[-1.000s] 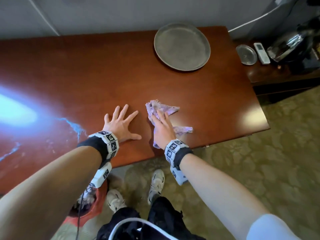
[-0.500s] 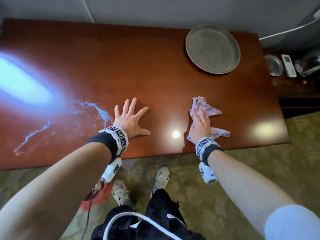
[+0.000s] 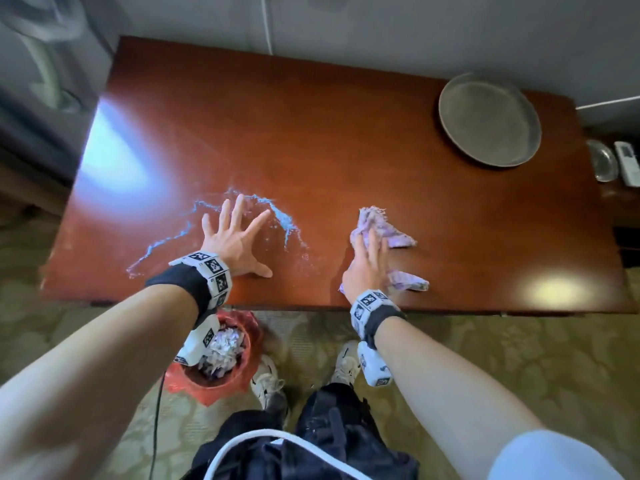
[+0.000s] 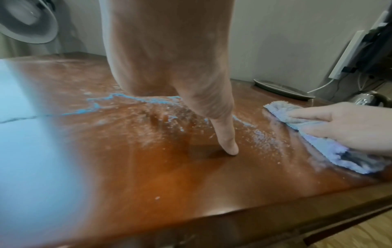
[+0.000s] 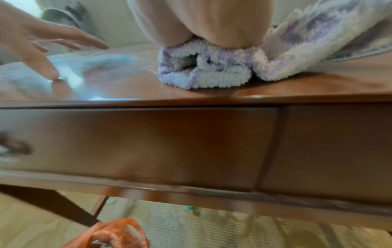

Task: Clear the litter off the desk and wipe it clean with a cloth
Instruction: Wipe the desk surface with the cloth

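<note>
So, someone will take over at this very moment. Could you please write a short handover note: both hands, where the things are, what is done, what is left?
Left hand: open, fingers spread, flat on the desk amid the wet streaks.
Right hand: open, pressing the purple cloth flat near the front edge.
Done: no litter shows on the desktop; crumpled paper sits in the red-lined bin below the front edge.
Left: the streaks and droplets around the left hand are unwiped, so bring the cloth left. The grey tray stands at the far right corner.

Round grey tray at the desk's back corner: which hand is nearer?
Right. The right hand, pressing the cloth, lies nearer the tray; the left hand is farther left.
</note>
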`<action>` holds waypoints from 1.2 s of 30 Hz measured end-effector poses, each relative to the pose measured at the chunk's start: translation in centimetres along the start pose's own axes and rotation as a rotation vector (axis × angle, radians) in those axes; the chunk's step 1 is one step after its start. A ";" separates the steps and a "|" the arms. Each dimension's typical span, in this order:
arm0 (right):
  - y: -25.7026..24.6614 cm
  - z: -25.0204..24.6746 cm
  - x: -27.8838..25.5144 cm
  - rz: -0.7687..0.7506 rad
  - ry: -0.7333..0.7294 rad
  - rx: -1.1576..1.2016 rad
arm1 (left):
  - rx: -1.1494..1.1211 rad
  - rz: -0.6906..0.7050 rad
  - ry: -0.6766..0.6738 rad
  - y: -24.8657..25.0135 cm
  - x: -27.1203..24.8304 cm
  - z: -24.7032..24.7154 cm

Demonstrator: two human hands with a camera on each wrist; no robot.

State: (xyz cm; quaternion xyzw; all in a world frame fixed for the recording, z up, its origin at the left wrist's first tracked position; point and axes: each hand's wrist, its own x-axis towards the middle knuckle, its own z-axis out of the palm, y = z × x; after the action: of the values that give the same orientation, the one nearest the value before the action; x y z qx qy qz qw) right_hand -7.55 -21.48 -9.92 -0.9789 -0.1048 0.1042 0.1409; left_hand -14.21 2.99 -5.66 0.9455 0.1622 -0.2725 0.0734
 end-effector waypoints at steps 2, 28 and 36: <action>-3.8 1.1 -0.9 -0.048 -0.060 0.058 | 0.004 -0.024 0.001 -1.2 -0.6 0.1; -14.1 4.0 -1.1 0.204 -0.058 0.023 | -0.089 -0.149 0.005 -8.0 -1.9 0.4; -14.3 3.4 -0.1 0.010 -0.015 0.153 | -0.151 -0.209 -0.065 -9.4 -1.0 -0.1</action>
State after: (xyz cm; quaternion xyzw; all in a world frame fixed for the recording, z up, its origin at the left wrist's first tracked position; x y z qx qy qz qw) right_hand -10.93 -7.16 -8.84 -0.9650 -0.0928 0.1198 0.2139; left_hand -18.25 11.58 -5.46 0.9059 0.2774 -0.2962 0.1209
